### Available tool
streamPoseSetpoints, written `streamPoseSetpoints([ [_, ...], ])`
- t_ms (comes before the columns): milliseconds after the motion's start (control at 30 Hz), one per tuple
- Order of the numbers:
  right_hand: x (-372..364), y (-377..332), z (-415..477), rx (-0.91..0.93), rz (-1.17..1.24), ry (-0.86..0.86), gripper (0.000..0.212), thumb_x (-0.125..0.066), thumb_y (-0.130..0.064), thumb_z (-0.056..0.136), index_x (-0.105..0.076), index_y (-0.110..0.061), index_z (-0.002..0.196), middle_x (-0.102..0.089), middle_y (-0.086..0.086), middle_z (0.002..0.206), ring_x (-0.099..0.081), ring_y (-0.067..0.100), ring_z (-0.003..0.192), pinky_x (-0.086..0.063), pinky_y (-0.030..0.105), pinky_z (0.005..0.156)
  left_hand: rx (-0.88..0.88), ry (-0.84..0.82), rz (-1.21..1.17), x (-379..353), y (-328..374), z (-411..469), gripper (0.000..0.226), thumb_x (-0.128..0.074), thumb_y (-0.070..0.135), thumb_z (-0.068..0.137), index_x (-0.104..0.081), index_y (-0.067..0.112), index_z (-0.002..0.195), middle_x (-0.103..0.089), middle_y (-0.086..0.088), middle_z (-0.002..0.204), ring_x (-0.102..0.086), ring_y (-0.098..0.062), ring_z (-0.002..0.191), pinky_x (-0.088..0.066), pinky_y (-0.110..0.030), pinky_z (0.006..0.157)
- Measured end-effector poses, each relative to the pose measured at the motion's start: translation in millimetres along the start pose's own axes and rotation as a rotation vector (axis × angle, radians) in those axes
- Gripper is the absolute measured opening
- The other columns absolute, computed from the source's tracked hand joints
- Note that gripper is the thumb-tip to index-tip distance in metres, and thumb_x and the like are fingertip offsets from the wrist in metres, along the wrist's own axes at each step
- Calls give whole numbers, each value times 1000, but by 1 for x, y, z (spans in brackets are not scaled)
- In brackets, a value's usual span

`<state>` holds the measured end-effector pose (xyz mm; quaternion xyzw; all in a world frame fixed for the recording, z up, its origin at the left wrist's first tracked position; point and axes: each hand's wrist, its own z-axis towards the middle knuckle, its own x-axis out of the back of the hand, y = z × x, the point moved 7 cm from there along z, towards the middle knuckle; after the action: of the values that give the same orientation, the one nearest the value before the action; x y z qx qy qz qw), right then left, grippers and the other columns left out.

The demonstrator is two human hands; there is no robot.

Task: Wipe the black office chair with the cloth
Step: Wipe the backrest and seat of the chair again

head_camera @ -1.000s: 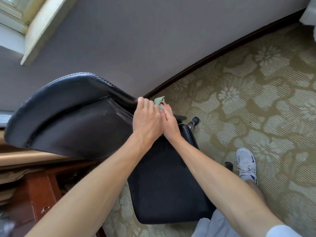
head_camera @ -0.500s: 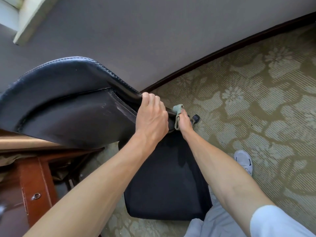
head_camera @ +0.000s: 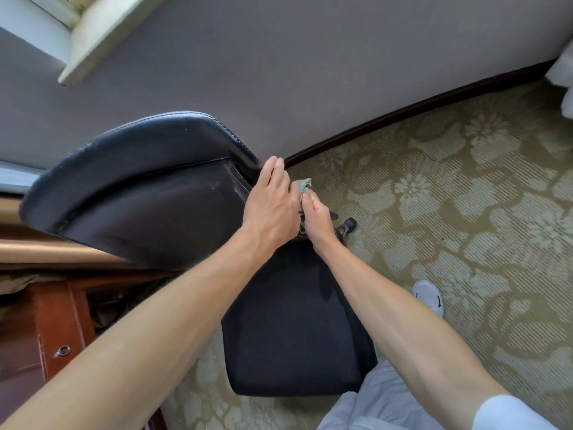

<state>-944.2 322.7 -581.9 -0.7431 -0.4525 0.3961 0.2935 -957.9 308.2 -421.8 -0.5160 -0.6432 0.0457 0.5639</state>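
Starting with what is hidden: your left hand (head_camera: 273,209) covers most of the cloth (head_camera: 304,187). Only a bunched grey-green corner shows above your right hand (head_camera: 317,220), plus a thin strip between the 2 hands. Your right hand grips that cloth with curled fingers, at the right side of the black office chair (head_camera: 139,187), just where the backrest meets the seat (head_camera: 294,321). Whether the cloth touches the chair there, you cannot tell, because both hands block the spot. Your left hand lies with straight fingers against the backrest's right edge, fingertips reaching past it; its thumb and palm are out of sight.

Your 2 forearms cross over the seat and hide its near corners. Of the chair's base, only 1 caster (head_camera: 350,225) shows, just right of your right wrist.

Around you lie a floral olive carpet (head_camera: 465,197), a dark baseboard (head_camera: 403,111) under a grey wall, and your white shoe (head_camera: 429,297) right of the seat. A wooden desk (head_camera: 59,321) with a ring pull (head_camera: 63,351) sits at left, partly behind the backrest. The white object (head_camera: 562,72) at top right is cut off and unidentifiable.
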Motion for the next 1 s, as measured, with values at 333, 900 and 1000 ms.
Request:
streamPoseSetpoints([
  [333,-51,-81,-30,187,-80,-55,43,-38,-40,101,-52,-20,136,-59,-5,130,-51,6,123,-39,39,110,213,299,-169,35,-106,-36,83,-53,46,86,-19,10,153,-5,-24,160,-1,-38,149,-6,-52,120],
  [900,-137,-204,-49,493,-126,-129,40,-56,-24,97,-53,-14,136,-59,-2,134,-53,2,120,-40,16,104,576,128,-565,-35,-216,-92,106,-66,49,76,-2,19,155,-13,-6,158,-7,-28,147,-9,-71,109],
  [1000,-140,-200,-49,494,-134,-86,41,-59,-25,95,-55,-17,135,-60,-5,131,-55,1,118,-41,19,104,596,142,-598,-35,-216,-94,106,-66,49,73,-6,20,155,-15,-5,157,-8,-27,146,-11,-70,109],
])
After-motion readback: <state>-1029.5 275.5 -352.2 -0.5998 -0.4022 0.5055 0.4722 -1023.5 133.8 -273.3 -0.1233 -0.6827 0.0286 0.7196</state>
